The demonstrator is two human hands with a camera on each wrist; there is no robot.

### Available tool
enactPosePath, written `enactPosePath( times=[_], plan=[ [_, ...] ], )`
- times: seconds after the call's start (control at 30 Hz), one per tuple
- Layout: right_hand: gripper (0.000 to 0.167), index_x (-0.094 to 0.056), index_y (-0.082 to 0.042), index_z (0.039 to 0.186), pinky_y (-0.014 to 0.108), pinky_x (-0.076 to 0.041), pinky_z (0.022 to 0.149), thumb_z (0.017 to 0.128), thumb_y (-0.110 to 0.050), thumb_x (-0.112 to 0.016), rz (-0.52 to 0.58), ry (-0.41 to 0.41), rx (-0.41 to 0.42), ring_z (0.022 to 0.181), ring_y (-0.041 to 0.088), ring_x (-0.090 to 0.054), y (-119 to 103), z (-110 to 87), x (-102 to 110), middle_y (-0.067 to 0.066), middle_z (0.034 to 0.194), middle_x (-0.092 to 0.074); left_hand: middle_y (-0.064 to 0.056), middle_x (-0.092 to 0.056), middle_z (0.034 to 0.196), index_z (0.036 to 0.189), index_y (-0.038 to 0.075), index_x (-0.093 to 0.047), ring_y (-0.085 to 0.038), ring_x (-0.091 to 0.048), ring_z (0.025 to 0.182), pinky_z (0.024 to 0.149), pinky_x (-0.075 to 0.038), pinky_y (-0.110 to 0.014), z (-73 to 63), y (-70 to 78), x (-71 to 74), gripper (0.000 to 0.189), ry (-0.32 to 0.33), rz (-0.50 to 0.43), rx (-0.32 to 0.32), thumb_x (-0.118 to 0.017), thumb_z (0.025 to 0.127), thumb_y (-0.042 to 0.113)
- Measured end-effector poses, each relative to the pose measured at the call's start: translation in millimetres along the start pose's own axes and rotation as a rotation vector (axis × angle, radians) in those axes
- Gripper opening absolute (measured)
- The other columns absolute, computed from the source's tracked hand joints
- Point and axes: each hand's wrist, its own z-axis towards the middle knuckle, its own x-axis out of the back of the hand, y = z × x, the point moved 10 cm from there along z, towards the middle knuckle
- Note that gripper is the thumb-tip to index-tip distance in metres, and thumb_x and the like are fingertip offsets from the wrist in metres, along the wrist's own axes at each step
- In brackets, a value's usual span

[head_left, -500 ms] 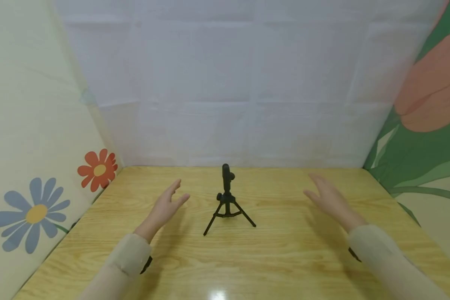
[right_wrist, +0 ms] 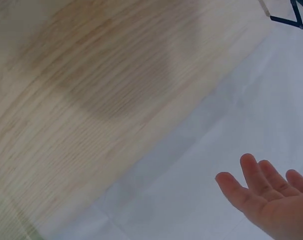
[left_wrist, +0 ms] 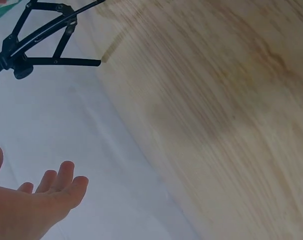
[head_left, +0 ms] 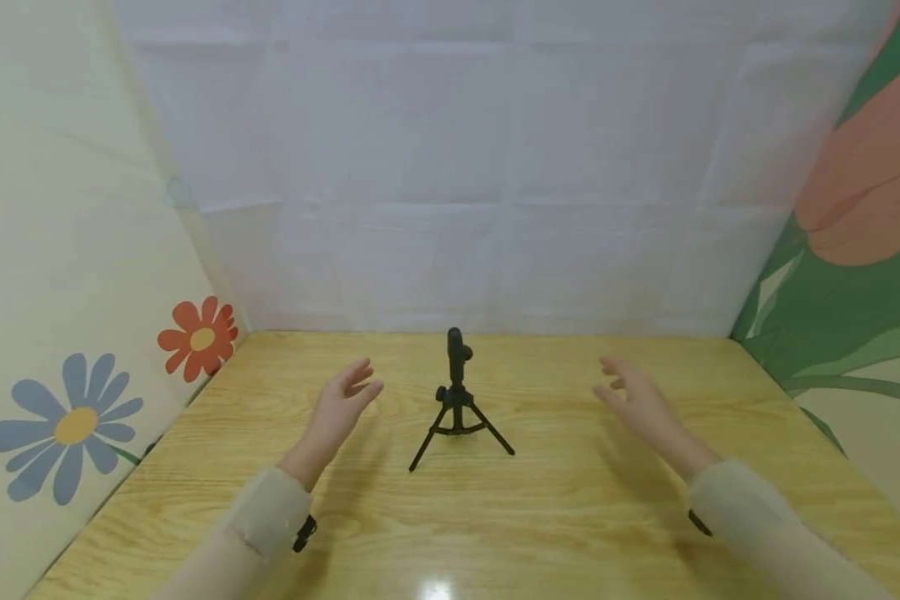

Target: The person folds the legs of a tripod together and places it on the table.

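From the head view, I see both forearms reach forward over a wood-grain table [head_left: 450,517], in pale sleeves [head_left: 750,508]. The left hand [head_left: 337,408] is raised, thumb set apart from loosely bent fingers, its grasp empty. The right hand [head_left: 641,408] mirrors it, likewise empty, angled inward. Between them, touching neither, a black tripod [head_left: 457,395] stands upright on its spread legs. A creased white cloth [head_left: 450,167] hangs behind; a flowered panel [head_left: 45,250] closes the left side, a green one with a pink tulip [head_left: 870,183] the right.

In the left wrist view, the fingers bend slightly, clear of the tripod.

In the right wrist view, the fingers spread a little, with just tripod legs in the corner.
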Motion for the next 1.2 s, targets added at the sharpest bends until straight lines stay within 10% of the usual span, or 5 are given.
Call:
enactPosePath(
  times=[1.2],
  plan=[
    [0.041, -0.047, 0.016, 0.129, 0.040, -0.054, 0.083, 0.092, 0.003, -0.061, 0.383, -0.028, -0.001, 0.104, 0.045, -0.059, -31, -14.8, -55, 0.034, 0.120, -0.055, -0.021, -0.044, 0.145, 0.148, 0.004, -0.039, -0.037, -0.048, 0.127, 0.100, -0.042, -0.052, -0.9, 37.4, -47.8, 0.056, -0.060, 0.032, -0.097, -0.061, 0.098, 0.016]
  ],
)
